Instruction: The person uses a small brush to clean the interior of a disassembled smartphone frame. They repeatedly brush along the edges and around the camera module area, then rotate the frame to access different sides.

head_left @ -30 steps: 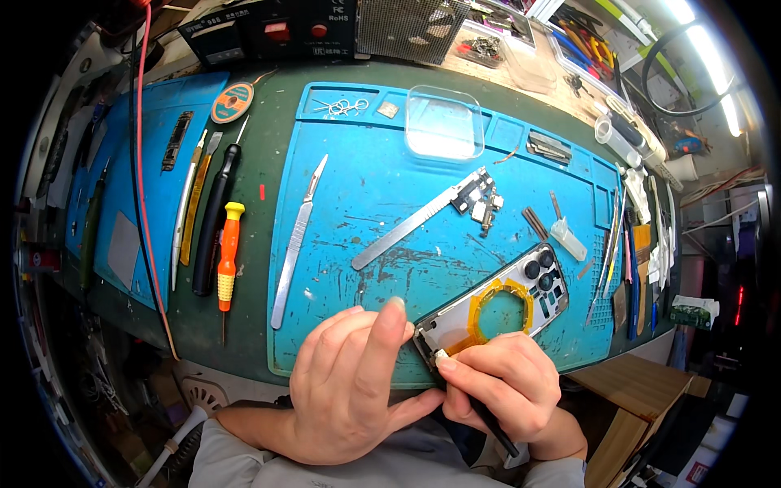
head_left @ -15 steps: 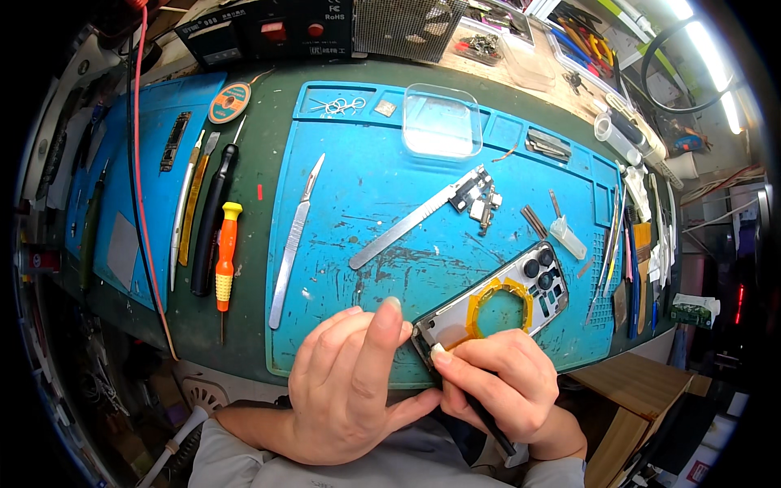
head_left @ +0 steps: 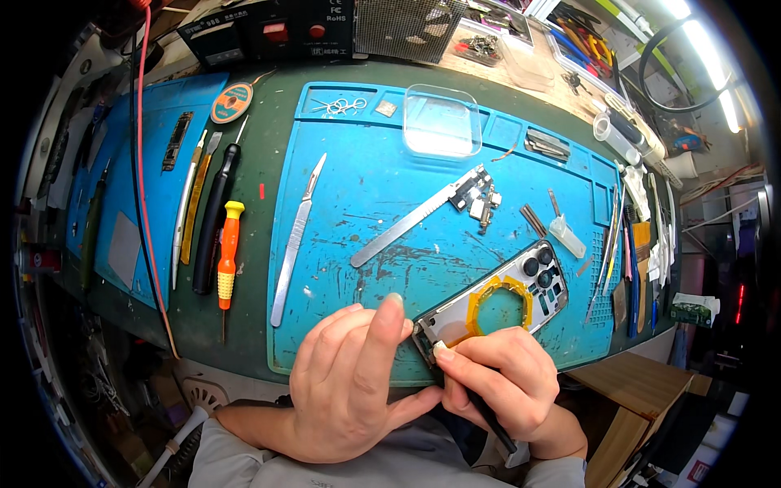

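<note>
Moved since the earlier frame: next to nothing; both hands and the phone frame keep their places, the view itself shifting only slightly.
Cables, far left: two, one red, one black [head_left: 145, 163], crossing over the small blue mat [head_left: 122, 187].
Tools left of the large mat: four side by side, namely a silver pen-shaped tool [head_left: 187, 213], an amber strip tool [head_left: 197, 203], a black-handled driver [head_left: 215, 232] and an orange screwdriver [head_left: 232, 232].
Large blue mat [head_left: 366, 179]: one; raised left edge beside the screwdriver, near edge passing behind the hands; scuffed surface between scalpel and phone frame.
Scalpel [head_left: 297, 244]: one, along the mat's left side.
Left hand [head_left: 346, 386]: one, fingers bent, a fingertip at the frame's lower-left corner; cannot tell whether it grips.
Flat metal tool [head_left: 403, 232]: one, small parts [head_left: 480, 199] at its upper end.
Clear box [head_left: 442, 122]: one, at the far edge.
Right hand [head_left: 508, 382]: one, fingers pinching a black stick tool [head_left: 492, 423], covering part of the frame.
Phone frame [head_left: 453, 322]: one, slanted on the mat's near right; three lenses.
</note>
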The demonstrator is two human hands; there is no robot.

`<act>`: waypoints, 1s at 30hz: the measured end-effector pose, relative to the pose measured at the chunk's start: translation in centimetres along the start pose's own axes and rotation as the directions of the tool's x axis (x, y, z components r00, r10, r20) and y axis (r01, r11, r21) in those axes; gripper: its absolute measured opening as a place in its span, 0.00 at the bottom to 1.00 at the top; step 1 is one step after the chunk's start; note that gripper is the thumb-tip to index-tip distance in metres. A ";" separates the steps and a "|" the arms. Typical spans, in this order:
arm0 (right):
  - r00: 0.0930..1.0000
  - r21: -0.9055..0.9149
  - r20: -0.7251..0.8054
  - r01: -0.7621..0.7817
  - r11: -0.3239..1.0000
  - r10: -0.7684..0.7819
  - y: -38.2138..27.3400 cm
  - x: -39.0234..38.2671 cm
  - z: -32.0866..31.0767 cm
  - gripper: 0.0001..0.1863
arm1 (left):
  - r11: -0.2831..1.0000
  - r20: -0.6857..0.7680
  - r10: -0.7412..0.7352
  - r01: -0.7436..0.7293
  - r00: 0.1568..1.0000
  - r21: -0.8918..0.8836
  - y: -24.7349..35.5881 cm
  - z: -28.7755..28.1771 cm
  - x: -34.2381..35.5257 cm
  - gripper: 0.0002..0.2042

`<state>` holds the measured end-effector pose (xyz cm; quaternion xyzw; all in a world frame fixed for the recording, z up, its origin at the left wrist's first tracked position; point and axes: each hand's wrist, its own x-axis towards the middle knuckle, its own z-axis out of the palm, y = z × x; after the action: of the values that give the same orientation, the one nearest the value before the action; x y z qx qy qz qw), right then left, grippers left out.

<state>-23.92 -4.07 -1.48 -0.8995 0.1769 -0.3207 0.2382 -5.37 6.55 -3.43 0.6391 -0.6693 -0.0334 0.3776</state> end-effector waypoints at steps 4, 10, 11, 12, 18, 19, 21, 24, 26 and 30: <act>1.000 0.015 -0.018 0.008 1.000 -0.008 0.1 -0.2 0.1 0.19 | 1.000 0.017 -0.013 0.013 1.000 -0.021 0.0 -0.1 -0.1 0.65; 1.000 0.026 -0.009 0.013 1.000 -0.013 0.2 -0.4 0.0 0.20 | 1.000 0.018 -0.006 0.006 1.000 -0.016 -0.1 -0.1 -0.1 0.65; 1.000 0.027 -0.008 0.011 1.000 -0.011 0.2 -0.3 0.0 0.20 | 1.000 0.018 -0.006 0.006 1.000 -0.016 -0.1 -0.1 -0.1 0.65; 1.000 0.027 -0.008 0.012 1.000 -0.012 0.2 -0.3 0.0 0.20 | 1.000 0.018 -0.006 0.006 1.000 -0.015 -0.1 -0.1 -0.1 0.65; 1.000 0.031 0.005 0.011 0.999 -0.011 0.2 -0.1 0.0 0.20 | 1.000 0.008 -0.004 0.004 1.000 -0.003 -0.1 0.0 -0.1 0.65; 1.000 0.030 0.006 0.010 1.000 -0.010 0.2 -0.1 0.0 0.20 | 1.000 0.006 -0.003 0.003 1.000 -0.001 0.0 0.0 -0.1 0.64; 1.000 0.029 0.011 0.007 1.000 -0.007 0.2 0.0 0.0 0.20 | 1.000 0.004 -0.003 0.003 1.000 -0.001 0.0 0.0 -0.1 0.64; 1.000 0.034 0.017 0.000 0.999 -0.001 0.2 0.1 0.0 0.21 | 1.000 0.006 -0.002 0.002 1.000 0.001 0.0 0.0 -0.1 0.64; 1.000 0.038 0.006 -0.008 0.999 0.008 0.2 0.1 0.0 0.21 | 1.000 0.009 -0.004 0.004 1.000 -0.001 0.0 -0.1 -0.1 0.64; 1.000 0.050 -0.004 -0.009 0.999 0.009 0.2 -0.1 0.0 0.22 | 1.000 0.004 -0.013 0.013 1.000 -0.009 0.0 0.1 -0.2 0.64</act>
<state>-24.09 -4.19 -1.64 -0.8917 0.1734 -0.3259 0.2619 -5.43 6.68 -3.55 0.6415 -0.6657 -0.0401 0.3790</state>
